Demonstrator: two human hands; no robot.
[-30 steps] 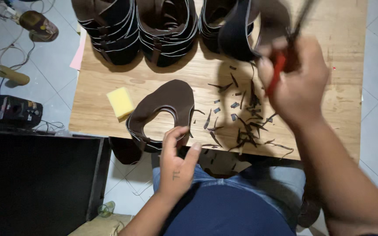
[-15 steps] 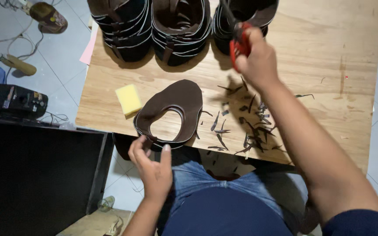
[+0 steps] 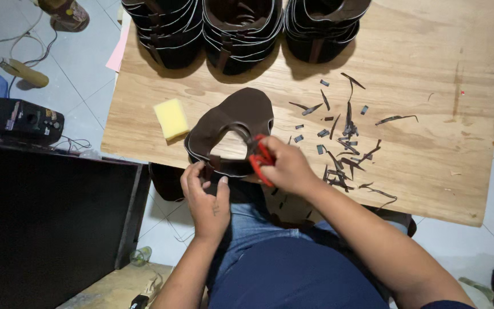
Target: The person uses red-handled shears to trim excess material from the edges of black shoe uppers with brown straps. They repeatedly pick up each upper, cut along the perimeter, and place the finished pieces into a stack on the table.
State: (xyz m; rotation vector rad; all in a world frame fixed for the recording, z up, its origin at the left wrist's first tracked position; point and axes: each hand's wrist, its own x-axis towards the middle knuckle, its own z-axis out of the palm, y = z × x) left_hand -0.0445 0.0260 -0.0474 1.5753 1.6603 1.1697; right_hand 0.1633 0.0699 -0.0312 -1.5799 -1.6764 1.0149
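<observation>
Right hand (image 3: pixel 286 166) grip holds red scissors (image 3: pixel 260 160) | left hand (image 3: pixel 206 194) pinches leather piece (image 3: pixel 232 129)

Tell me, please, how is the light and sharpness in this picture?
Head view: even, soft light; the stacked brown pieces cast dull shadows on the wooden table; no glare. The trimmings look sharp; the right hand with red scissors is slightly soft.

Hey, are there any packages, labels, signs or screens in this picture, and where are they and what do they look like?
No packages, signs or lit screens show clearly.
Black box-shaped device: on the floor left of the wooden table, with small knobs and a pale patch that may be a label, too small to tell.
Pink sheet: flat, at the table's upper left edge, mostly hidden.
</observation>
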